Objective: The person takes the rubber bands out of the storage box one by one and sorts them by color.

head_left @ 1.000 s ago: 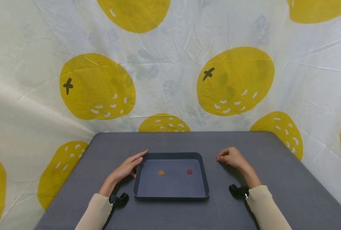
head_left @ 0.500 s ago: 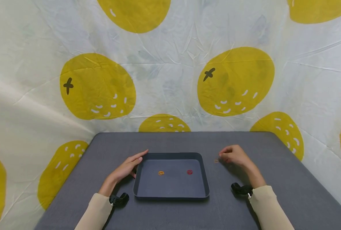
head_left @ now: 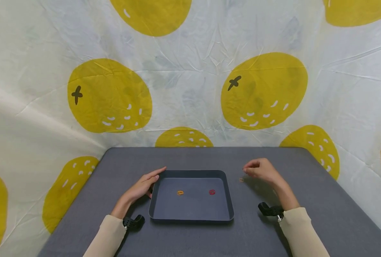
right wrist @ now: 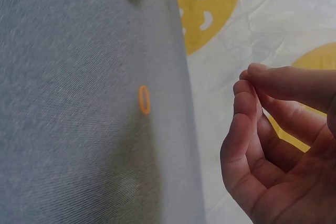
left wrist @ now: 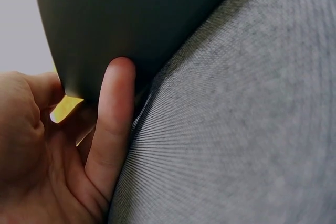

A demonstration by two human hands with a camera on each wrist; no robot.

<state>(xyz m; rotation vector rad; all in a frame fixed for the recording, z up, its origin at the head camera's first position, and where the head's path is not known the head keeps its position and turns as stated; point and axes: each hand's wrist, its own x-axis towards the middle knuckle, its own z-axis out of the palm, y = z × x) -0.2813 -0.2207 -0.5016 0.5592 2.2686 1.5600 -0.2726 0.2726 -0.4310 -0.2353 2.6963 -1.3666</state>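
A shallow dark grey tray lies on the table with an orange rubber band and a red rubber band inside. My left hand rests at its left side and far left corner. One straight finger touches the outer wall in the left wrist view. Right of the tray, my right hand is raised above the table, fingers curled and tips meeting the thumb. Nothing shows between those fingertips in the right wrist view. Below them a thin orange rubber band lies on the cloth.
A grey cloth covers the table. Behind it hangs a white curtain printed with big yellow fruits. Black straps with small devices sit on both wrists, the right one standing out over the table.
My right hand has lifted up and away from the orange rubber band right of the tray, which now lies uncovered on the table. My left hand and the tray have stayed in place.
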